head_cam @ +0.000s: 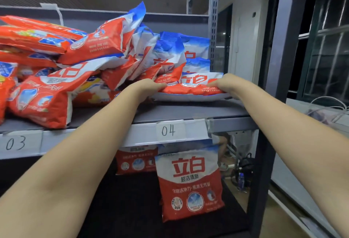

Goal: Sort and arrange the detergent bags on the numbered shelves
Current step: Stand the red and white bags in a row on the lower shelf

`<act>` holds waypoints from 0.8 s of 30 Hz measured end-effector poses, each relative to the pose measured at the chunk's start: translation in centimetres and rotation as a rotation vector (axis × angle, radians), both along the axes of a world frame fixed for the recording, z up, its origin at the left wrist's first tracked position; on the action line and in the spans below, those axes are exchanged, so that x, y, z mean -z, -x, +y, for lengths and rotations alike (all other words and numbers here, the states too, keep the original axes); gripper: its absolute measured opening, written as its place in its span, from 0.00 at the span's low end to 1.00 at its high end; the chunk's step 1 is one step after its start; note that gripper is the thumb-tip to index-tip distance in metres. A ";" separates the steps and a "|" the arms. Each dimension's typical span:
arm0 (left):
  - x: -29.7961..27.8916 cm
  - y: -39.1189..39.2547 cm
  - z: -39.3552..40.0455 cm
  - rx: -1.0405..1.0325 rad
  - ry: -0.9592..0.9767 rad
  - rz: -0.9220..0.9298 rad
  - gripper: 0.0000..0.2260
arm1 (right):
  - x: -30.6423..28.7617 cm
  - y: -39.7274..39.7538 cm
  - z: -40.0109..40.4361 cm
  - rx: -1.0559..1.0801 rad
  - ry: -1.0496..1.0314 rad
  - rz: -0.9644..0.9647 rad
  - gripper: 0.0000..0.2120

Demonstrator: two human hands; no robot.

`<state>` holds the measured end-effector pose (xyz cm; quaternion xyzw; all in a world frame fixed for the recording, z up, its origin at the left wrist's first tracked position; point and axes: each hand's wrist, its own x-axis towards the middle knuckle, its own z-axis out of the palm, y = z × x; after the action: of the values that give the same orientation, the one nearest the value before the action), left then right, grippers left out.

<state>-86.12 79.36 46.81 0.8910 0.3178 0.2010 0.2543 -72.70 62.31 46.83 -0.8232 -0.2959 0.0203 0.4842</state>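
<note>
A flat red-and-white detergent bag (pixel 192 86) lies on the grey shelf (pixel 179 113) above the label 04 (pixel 168 130). My left hand (pixel 149 87) grips its left end and my right hand (pixel 223 84) grips its right end, fingers curled over the top. Behind it stand several upright bags with blue tops (pixel 188 52). A loose heap of red bags (pixel 62 64) fills the shelf above the label 03 (pixel 16 143). On the lower shelf an upright bag (pixel 189 185) stands at the front, another bag (pixel 136 160) behind it.
A grey slotted upright post (pixel 214 20) bounds the shelf at the back right, a dark frame post (pixel 264 143) at the front right. Right of the rack are a window with bars (pixel 324 49), white cables (pixel 328 105) and a dark bag on the floor (pixel 243 169).
</note>
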 end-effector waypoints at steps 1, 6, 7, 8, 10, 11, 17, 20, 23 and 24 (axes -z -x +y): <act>0.0 0.2 -0.1 -0.001 0.007 -0.030 0.28 | -0.2 0.2 -0.1 -0.001 -0.024 0.001 0.16; 0.2 2.5 -0.6 0.056 0.163 -0.162 0.25 | -0.4 2.9 -2.4 -0.005 -0.173 -0.056 0.12; 0.2 3.2 -1.1 0.070 0.182 -0.191 0.22 | -0.3 3.5 -3.1 -0.008 -0.209 -0.070 0.13; 0.3 4.0 -1.7 0.082 0.185 -0.220 0.19 | -0.2 4.2 -3.8 -0.010 -0.234 -0.080 0.14; 0.3 5.9 -3.3 0.121 0.168 -0.279 0.17 | 0.3 5.9 -5.6 -0.011 -0.263 -0.094 0.12; 0.4 7.0 -4.0 0.148 0.138 -0.307 0.17 | 0.6 6.7 -6.5 -0.003 -0.284 -0.114 0.09; 2.9 14.8 -9.2 0.248 -0.003 -0.531 0.13 | 5.0 13.2 -11.5 0.062 -0.474 -0.285 0.06; 6.1 18.4 -10.7 0.320 0.234 -0.654 0.12 | 8.0 17.9 -13.1 0.050 -0.581 -0.330 0.05; 10.6 20.8 -10.7 0.370 0.589 -0.668 0.21 | 11.8 22.3 -14.2 0.039 -0.625 -0.331 0.07; 12.2 21.4 -10.6 0.386 0.702 -0.672 0.23 | 13.3 23.6 -14.4 0.050 -0.625 -0.342 0.07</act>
<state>-107.55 68.72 34.61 0.6808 0.0969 0.3064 0.6582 -96.34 47.92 33.49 -0.6337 -0.3443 -0.2212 0.6565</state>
